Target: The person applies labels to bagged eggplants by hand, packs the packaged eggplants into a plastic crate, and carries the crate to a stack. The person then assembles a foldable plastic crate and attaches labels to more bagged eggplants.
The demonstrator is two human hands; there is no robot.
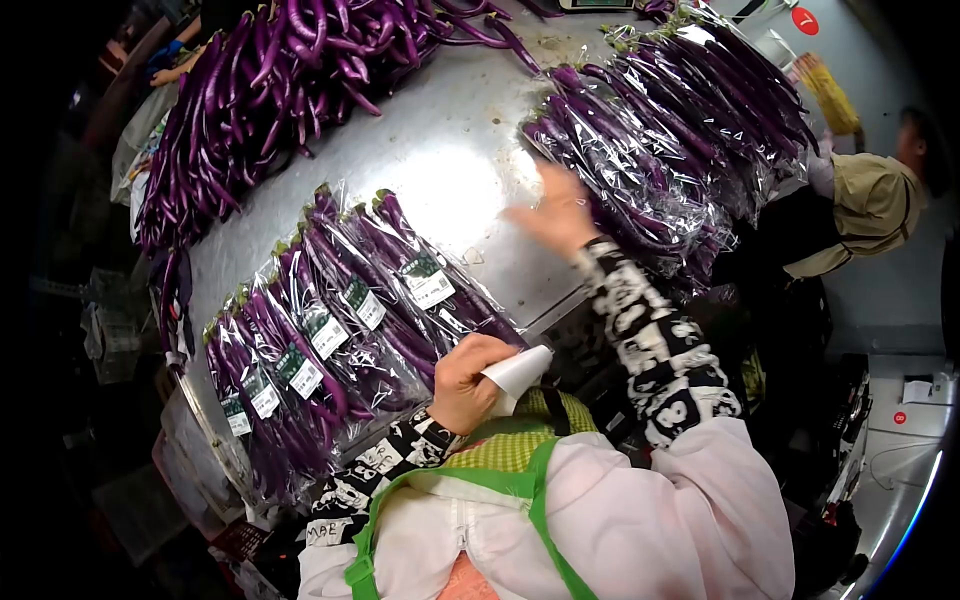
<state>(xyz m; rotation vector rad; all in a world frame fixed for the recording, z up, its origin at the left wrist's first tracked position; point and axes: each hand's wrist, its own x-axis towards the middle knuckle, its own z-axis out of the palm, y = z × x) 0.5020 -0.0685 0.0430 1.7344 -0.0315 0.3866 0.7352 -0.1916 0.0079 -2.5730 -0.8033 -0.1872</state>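
My left hand (468, 382) is closed round a white roll or sheet of paper (518, 374), close to my chest at the table's near edge. My right hand (560, 213) hovers over the metal table (400, 165), slightly blurred, its fingers spread and nothing in them. To its left lies a row of bagged eggplants (345, 290) in clear film, with green and white labels (427, 281) on the bags. Just right of that hand is a pile of bagged eggplants (640, 170) on which no labels can be made out.
Loose eggplants (270, 90) are heaped at the back left. A co-worker (870, 210) with a yellow glove (828, 95) is at the right, beyond the bagged pile. Another person's arm (180, 65) shows at the upper left.
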